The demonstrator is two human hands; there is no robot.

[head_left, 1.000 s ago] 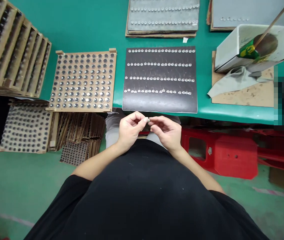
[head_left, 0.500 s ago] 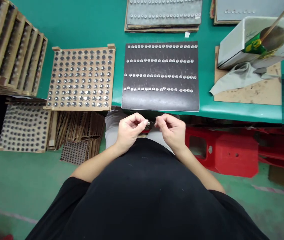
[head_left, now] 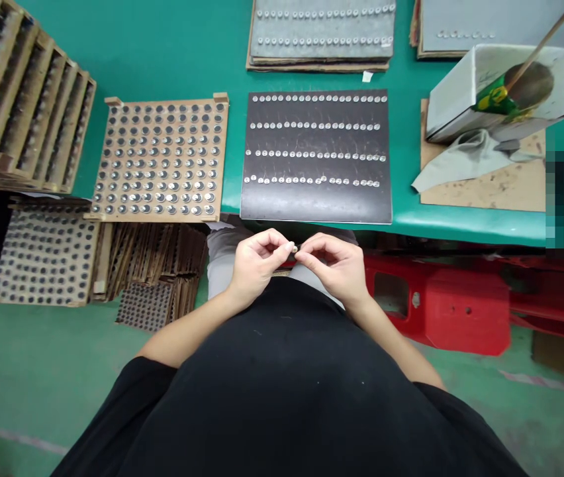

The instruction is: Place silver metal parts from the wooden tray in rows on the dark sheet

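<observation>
Between thumb and forefinger, my left hand (head_left: 258, 262) pinches a small shiny metal piece (head_left: 294, 249), held above my lap. My right hand (head_left: 335, 265) is closed in a pinch, its fingertips right at that piece; whether it grips the piece or something finer is too small to tell. Just beyond my hands, a dark board (head_left: 312, 202) carries four rows of small round silver pieces. To its left, a wooden tray (head_left: 159, 159) holds rows of dark round parts, many with a silver pin on top.
Stacked wooden trays (head_left: 38, 99) rise at the left. Grey boards (head_left: 324, 26) with silver pieces lie at the back. At the right, a white box (head_left: 453, 93) holding a stick stands by a grey cloth (head_left: 461, 162). A red stool (head_left: 465, 308) is under the table edge.
My right hand has moved left, closing the gap so its fingertips meet the metal piece. My left hand keeps its pinch. The camera view has shifted slightly.
</observation>
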